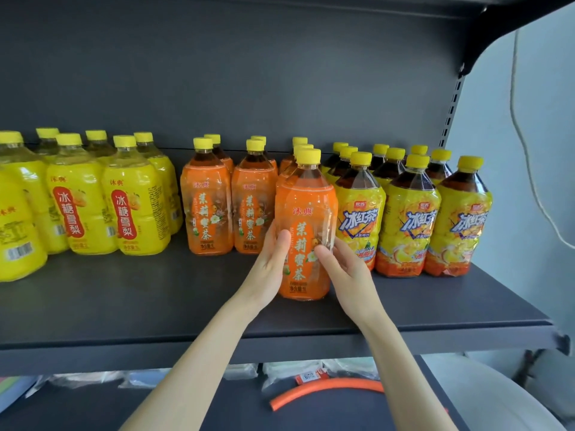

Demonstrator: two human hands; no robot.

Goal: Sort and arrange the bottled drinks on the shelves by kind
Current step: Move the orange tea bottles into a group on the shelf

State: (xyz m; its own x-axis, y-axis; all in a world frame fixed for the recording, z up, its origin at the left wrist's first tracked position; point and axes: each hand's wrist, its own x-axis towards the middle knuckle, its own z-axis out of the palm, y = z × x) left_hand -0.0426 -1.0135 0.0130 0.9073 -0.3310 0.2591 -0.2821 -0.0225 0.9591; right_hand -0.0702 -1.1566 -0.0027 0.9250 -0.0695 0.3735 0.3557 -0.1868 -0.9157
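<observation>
An orange-labelled tea bottle [306, 213] with a yellow cap stands on the dark shelf [155, 300], in front of a row of the same kind. My left hand [267, 269] grips its lower left side and my right hand [345, 272] its lower right side. Left of it stand two more rows of orange-labelled bottles [207, 206]. Yellow pear-drink bottles [133, 206] fill the shelf's left part. Iced black tea bottles [407, 219] with yellow and blue labels stand in rows to the right.
The shelf's back panel [249, 88] is dark and the upright post [451, 119] stands at the right. On the shelf below lie an orange foam tube [326, 393] and clear plastic bags [93, 381]. A pale wall with a hanging cord [529, 169] is at the right.
</observation>
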